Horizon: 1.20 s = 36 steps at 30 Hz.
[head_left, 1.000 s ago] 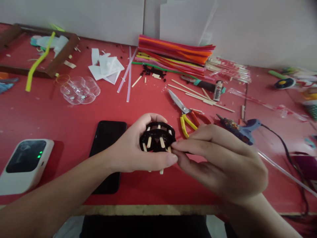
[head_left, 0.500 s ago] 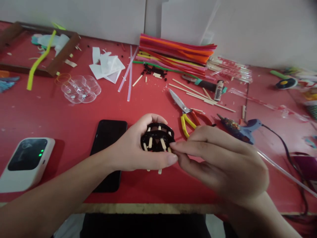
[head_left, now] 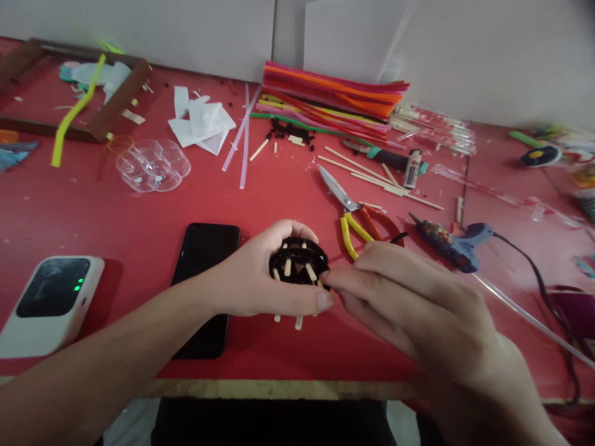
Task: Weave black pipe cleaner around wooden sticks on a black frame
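The left hand (head_left: 253, 272) comes in from the lower left, forearm slanting, palm turned sideways. Its fingers curl behind a small two-ringed black frame (head_left: 300, 257), and its thumb lies flat across the near side, so the frame is gripped firmly above the red tabletop (head_left: 269, 198). Short wooden sticks (head_left: 287, 267) join the rings, and some ends poke out below the thumb. The right hand (head_left: 418, 303) enters from the lower right, back of the hand up, wrist bent, fingers bunched. Its fingertips pinch at the frame's right rim; exactly which piece they hold is hidden.

The small bottle (head_left: 412, 170) carries a pale label with dark print, too small to read. The white portable device (head_left: 53, 303) shows two green lights and faint marks on its dark display, which cannot be made out.

Compared with a second ago, the frame tips a little, its rear ring sitting lower. The right hand is turned further over, and the end of a black strand (head_left: 398, 236) now shows above its knuckles, beside the handles of the scissors (head_left: 362, 217). The black smartphone (head_left: 209, 244) remains under the left wrist.
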### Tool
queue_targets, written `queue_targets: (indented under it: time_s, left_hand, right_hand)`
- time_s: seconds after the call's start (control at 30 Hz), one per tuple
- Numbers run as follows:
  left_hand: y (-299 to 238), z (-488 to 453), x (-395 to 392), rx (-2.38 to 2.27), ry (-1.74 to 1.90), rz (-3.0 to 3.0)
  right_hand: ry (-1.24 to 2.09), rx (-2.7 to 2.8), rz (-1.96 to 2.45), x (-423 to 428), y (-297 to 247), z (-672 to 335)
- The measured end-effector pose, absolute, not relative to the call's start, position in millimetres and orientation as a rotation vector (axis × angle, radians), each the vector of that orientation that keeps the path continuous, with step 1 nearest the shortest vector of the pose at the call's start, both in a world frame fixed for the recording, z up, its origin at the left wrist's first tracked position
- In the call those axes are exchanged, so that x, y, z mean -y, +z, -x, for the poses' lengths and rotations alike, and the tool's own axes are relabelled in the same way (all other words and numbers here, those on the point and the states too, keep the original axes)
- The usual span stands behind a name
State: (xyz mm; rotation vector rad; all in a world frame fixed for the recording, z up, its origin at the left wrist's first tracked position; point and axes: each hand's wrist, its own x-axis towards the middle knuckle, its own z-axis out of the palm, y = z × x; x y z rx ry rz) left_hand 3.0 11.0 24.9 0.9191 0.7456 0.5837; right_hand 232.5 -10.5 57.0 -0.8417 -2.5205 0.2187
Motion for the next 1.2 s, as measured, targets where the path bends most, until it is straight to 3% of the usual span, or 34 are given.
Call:
queue_targets:
  time_s: [0.17,0.53,0.77,0.97,1.2]
  left_hand:
    - [25.1,-1.0,-11.4,-0.712,0.567,-0.916]
    - [31.4,3.3,-10.4,-0.684,0.400,-0.883]
    - [31.0,3.1,-10.9,-0.667,0.306,-0.880]
    - [28.8,6.9,-14.5,-0.666,0.236,-0.882]
    - [24.4,4.0,-18.3,-0.710,0.688,-0.563]
  right_hand:
    - [0.224,2.485,0.826,8.0,55.5,-232.8]
    - [0.557,2.207,0.963,9.6,66.5,-221.8]
    - [0.617,2.392,0.773,8.4,56.4,-228.0]
    - [0.460,2.384,0.683,5.1,52.0,-224.5]
    - [0.155,2.276,0.806,-6.6,52.9,-222.8]
